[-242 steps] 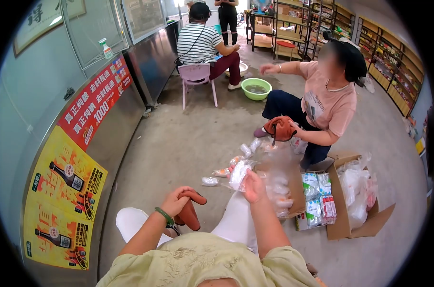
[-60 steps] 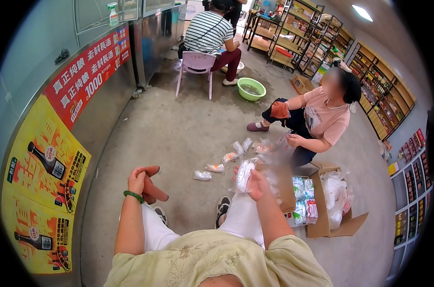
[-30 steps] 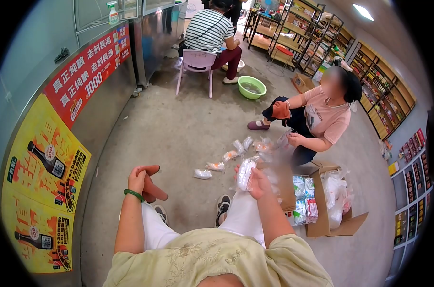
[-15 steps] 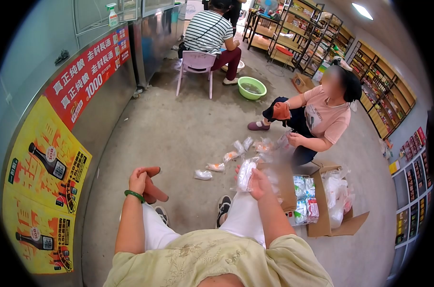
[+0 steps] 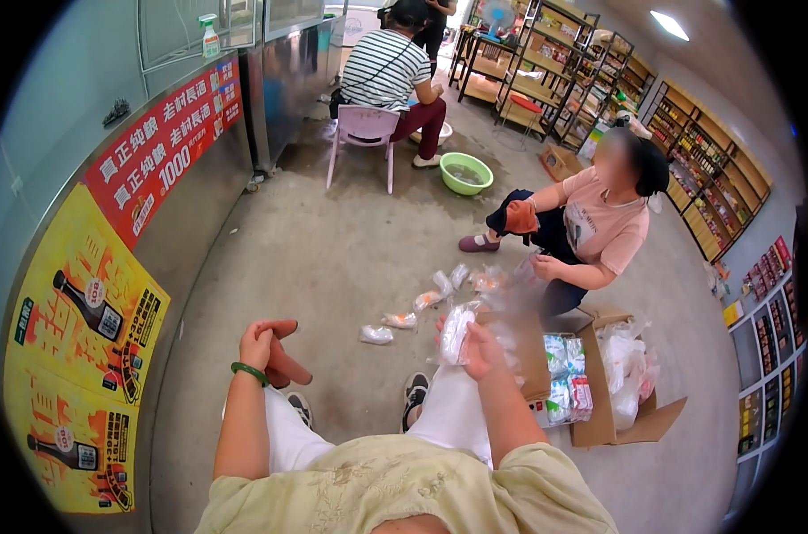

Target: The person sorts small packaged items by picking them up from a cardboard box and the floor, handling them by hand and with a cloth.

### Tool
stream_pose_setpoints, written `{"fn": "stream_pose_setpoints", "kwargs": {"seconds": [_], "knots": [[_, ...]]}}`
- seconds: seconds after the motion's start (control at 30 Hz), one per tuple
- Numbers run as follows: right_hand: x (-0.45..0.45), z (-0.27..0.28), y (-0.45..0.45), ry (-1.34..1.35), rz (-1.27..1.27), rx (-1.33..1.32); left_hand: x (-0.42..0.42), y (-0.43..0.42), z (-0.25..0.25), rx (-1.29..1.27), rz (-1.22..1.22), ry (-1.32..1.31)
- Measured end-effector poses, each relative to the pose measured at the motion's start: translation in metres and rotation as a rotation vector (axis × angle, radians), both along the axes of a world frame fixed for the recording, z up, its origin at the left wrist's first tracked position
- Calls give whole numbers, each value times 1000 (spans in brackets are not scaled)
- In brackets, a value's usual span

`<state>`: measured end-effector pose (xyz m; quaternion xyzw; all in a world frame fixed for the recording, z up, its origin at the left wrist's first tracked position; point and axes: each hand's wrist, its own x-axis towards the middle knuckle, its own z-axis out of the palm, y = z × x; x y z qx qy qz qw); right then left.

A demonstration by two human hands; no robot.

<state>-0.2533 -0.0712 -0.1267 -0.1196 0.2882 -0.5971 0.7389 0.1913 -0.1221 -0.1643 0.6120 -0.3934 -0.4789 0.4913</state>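
L hand (image 5: 256, 345) near left, fingers curled narrow round a folded brown piece (image 5: 288, 365), cloth or leather, can't tell which; two tube-like ends stick out to the right. Green bangle (image 5: 249, 374) on that wrist. R hand (image 5: 485, 352) near centre-right, holding a white packet (image 5: 457, 335) in clear plastic, upright-ish, fingers partly hidden behind it; it's above the R knee, well apart from the brown piece. More wrapped packets on the floor (image 5: 279, 258) just beyond: white one (image 5: 376, 335) nearest left, orange-marked one (image 5: 399, 319) beside it, others trailing far right, some blurred. To the right, colored packs (image 5: 569, 400), approx. 2x2, next to an open carton (image 5: 658, 425) w/ clear plastic bags (image 5: 622, 369) inside. Co-worker (image 5: 613, 222) in pink tee low down at mid right, rust cloth (image 5: 521, 217) at one hand, other hand near clear plastic. Far: green basin (image 5: 466, 189) w/ liquid; striped-shirt person (image 5: 386, 71) on a pink chair (image 5: 367, 123), back to cam. Left side: metal counter (image 5: 210, 218) w/ red banner (image 5: 166, 142) and yellow posters (image 5: 88, 298); spray bottle (image 5: 209, 40) far left, above the banner. Shelves (image 5: 555, 36) far right.
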Motion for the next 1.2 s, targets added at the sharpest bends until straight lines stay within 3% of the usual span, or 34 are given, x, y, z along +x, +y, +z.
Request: {"fn": "stream_pose_setpoints", "kwargs": {"seconds": [0.27,0.87,0.97,1.2], "knots": [[0,-1,0,-18,-7,18,-4,7,22,61,-69,59],[0,1,0,-12,5,1,10,-8,-23,16,-63,2],[0,-1,-1,-15,6,-2,-3,3,10,41,-38,14],[1,1,0,-31,0,8,-3,1,8,37,-71,-61]]}}
